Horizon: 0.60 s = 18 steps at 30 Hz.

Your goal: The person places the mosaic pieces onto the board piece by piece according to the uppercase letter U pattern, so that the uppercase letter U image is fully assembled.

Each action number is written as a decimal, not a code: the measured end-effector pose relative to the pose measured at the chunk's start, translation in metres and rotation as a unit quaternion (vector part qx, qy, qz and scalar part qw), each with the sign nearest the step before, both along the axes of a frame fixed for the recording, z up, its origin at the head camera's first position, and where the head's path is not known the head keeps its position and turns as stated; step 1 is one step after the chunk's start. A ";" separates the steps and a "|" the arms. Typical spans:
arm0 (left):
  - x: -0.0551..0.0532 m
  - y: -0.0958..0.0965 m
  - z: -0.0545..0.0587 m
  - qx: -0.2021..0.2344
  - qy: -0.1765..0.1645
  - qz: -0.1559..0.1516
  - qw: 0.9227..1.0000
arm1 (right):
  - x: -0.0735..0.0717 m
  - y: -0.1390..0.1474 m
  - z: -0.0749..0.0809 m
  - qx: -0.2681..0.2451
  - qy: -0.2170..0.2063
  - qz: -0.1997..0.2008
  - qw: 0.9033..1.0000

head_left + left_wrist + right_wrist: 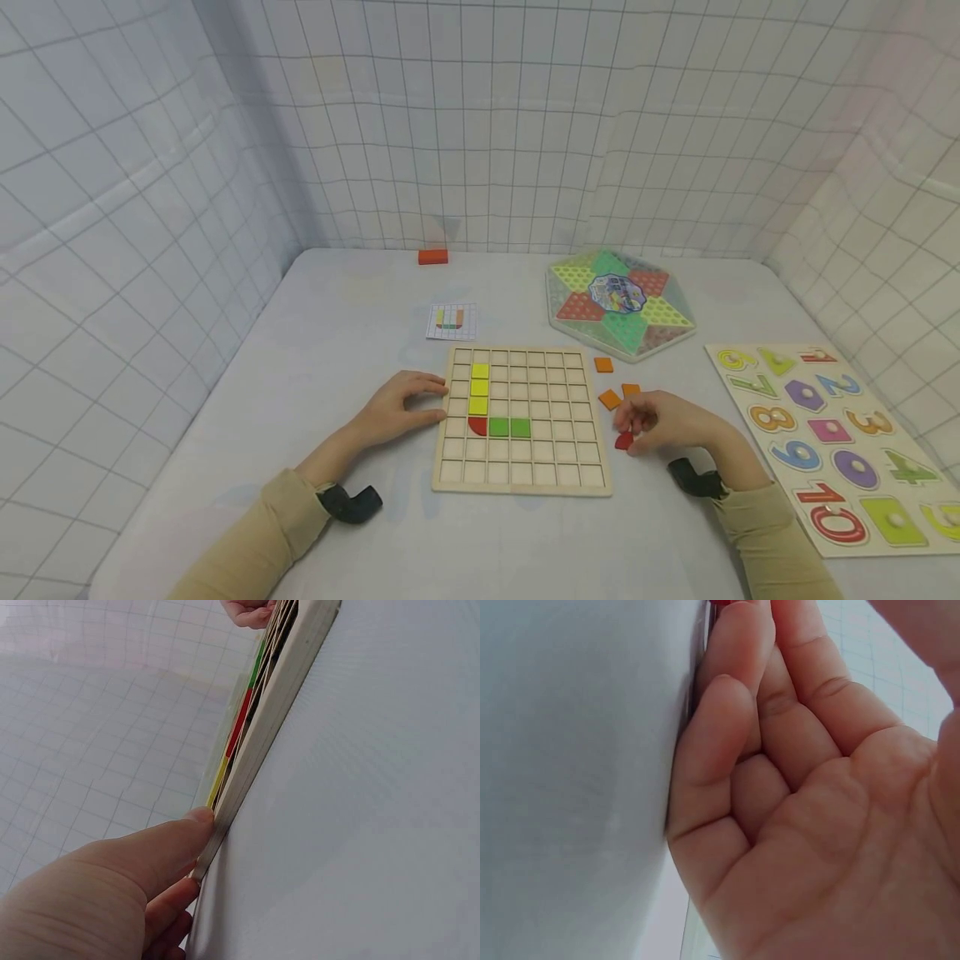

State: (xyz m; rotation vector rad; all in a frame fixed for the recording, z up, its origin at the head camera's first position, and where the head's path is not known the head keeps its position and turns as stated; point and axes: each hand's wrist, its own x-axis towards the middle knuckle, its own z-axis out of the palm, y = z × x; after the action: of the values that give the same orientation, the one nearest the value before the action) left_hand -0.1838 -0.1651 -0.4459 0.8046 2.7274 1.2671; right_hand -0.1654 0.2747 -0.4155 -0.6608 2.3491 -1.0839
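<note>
A wooden grid board (534, 475) lies in the middle of the table. In one column sit yellow square tiles (479, 387), with a red quarter-round tile (477, 426) below them and two green square tiles (509, 427) to its right. My left hand (397, 407) touches the board's left edge, thumb and fingers apart along it; the left wrist view shows the thumb (176, 844) against the rim. Right of the board, my right hand (663, 419) pinches another red quarter-round tile (623, 441) low at the table. Only a red sliver (720, 602) shows beyond the fingers in the right wrist view.
Orange square tiles (603, 365) lie between the board and my right hand. Behind the board are a pattern card (452, 322), a red block (432, 257) and a star-patterned game board (621, 304). A number-and-shape puzzle board (828, 450) lies at the right.
</note>
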 end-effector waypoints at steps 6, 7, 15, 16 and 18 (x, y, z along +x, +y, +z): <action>0.000 -0.001 0.000 -0.002 -0.001 0.001 1.000 | 0.001 -0.001 0.001 0.003 -0.006 -0.003 1.000; 0.000 -0.001 0.000 -0.001 -0.001 0.001 1.000 | 0.001 -0.001 0.001 0.004 -0.006 -0.003 1.000; 0.001 -0.001 0.001 -0.005 -0.005 0.001 1.000 | 0.001 0.001 0.003 0.017 0.005 -0.003 1.000; 0.001 0.000 0.002 -0.005 -0.007 0.001 1.000 | 0.002 0.001 0.003 0.019 0.008 -0.002 1.000; 0.002 0.000 0.003 -0.004 -0.009 0.001 1.000 | 0.002 0.001 0.004 0.020 0.012 -0.001 1.000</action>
State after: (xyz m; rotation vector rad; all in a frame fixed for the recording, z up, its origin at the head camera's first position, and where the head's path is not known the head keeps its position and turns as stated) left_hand -0.1818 -0.1653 -0.4429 0.7859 2.7194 1.2558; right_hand -0.1635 0.2755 -0.4118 -0.6597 2.3858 -1.0332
